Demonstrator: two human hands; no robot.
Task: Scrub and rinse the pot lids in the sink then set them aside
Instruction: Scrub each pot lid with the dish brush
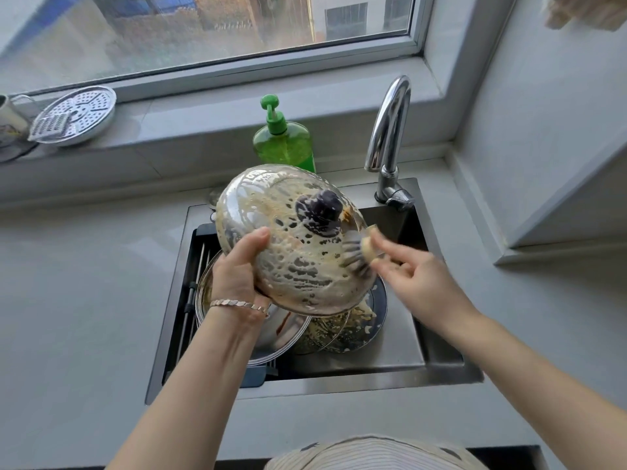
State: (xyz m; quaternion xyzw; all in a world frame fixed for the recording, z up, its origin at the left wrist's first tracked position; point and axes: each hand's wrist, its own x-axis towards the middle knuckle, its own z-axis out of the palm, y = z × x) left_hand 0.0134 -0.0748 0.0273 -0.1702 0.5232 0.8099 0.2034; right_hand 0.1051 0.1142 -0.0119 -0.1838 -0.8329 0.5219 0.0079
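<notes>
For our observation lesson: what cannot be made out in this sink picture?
Head view only.
The scrubber in the right hand: motion blur hides its kind.
The dishes in the sink: the soapy lid and left hand cover them; count unclear.
The mug on the sill: cut off by the left edge.

Steel lid (298, 266) blotched with tan foam, knob (319, 212) dark purple-black. Brush (368, 251) beige, dark bristles. Soap bottle (285, 144) bright green. Tap (386, 130) shiny chrome. Sink (390, 354) dull grey. Counter (84, 300) pale grey. Shirt (373, 456) white, thin dark stripes.
</notes>
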